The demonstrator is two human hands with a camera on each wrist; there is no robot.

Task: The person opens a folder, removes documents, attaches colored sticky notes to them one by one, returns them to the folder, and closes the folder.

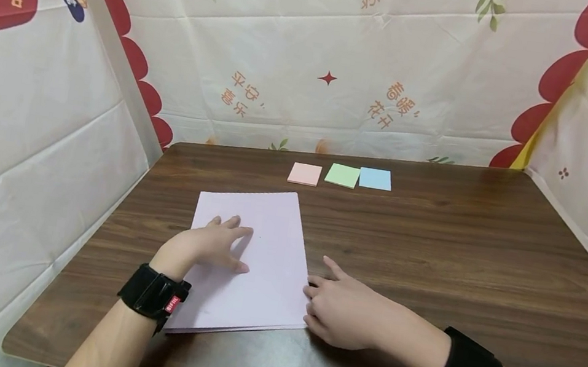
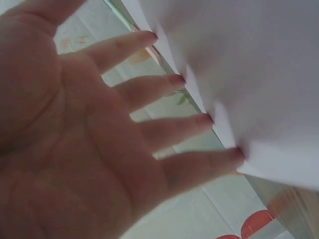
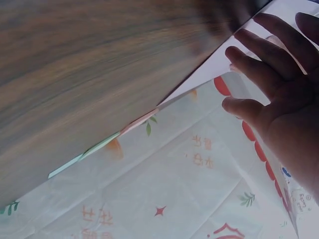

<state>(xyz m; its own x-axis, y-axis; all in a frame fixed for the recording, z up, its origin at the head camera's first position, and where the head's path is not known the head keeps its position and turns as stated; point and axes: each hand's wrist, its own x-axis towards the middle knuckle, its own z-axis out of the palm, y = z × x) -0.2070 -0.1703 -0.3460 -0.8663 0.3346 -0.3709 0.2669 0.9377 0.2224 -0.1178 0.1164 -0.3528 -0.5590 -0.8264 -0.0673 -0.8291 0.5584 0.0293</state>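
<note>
Pale white paper point(image 1: 263, 291) lies on the table at a slight slant, with more than one layer showing along its near edge. My left hand point(image 1: 213, 244) rests on its upper face, fingers spread. In the left wrist view the fingertips point(image 2: 202, 122) of that hand touch the paper point(image 2: 259, 74). Beside the paper's right edge is my right hand point(image 1: 346, 311), its fingers lightly bent towards that edge and holding nothing visible. The right wrist view shows the right hand point(image 3: 284, 84) with fingers apart near the paper point(image 3: 199, 74); whether they touch it I cannot tell.
Three sticky note pads lie in a row at the back of the dark wooden table point(image 1: 431, 245): pink point(image 1: 304, 174), green point(image 1: 342, 175) and blue point(image 1: 375, 179). Printed white cloth point(image 1: 300, 54) hangs behind and at both sides.
</note>
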